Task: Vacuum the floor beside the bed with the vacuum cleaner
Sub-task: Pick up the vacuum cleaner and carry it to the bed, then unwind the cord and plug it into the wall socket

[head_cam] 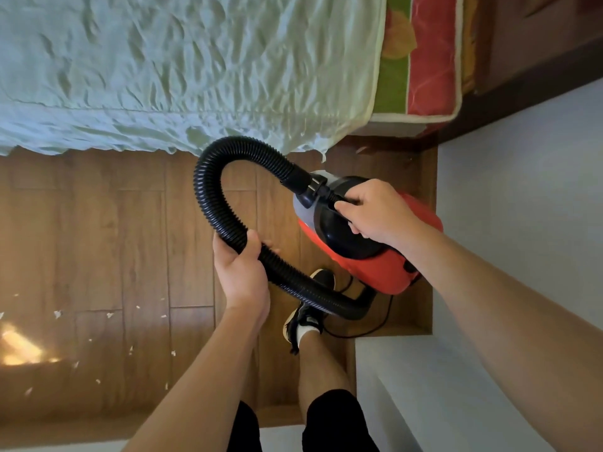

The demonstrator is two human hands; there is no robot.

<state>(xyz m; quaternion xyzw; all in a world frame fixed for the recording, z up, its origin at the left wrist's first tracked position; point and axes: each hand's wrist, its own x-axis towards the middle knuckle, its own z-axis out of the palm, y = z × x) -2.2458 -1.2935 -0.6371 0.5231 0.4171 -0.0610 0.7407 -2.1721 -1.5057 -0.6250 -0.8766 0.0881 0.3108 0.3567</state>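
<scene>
One vacuum cleaner (368, 252) is up off the floor here, a small canister type with an orange-red body, a grey front section and a black domed top. The right hand (378, 212) carries it by the black handle on top, its grip wrapped tight around that handle. From the grey front a single black ribbed hose (208, 190) arcs far and left, curls round, then runs back near and right under the body. The left hand (243, 272) has the hose at the low point of that loop, fingers and thumb curled shut around it. A thin black power cord (375, 331) trails from the canister down to the floor.

The machine hangs over the wooden plank floor (98, 239), near the right end of the strip beside the bed (163, 60). The bed lies across the far side, under a wrinkled pale green sheet whose edge overhangs the floor; a red and green patterned mattress (424, 60) shows at its right end. A white wall (522, 207) closes the floor strip on the right, with a stepped white ledge near. To the left the floor runs open and wide. Small white scraps (109, 314), more than ten, lie scattered near left. One black shoe (310, 308) with a white sock stands below the hose.
</scene>
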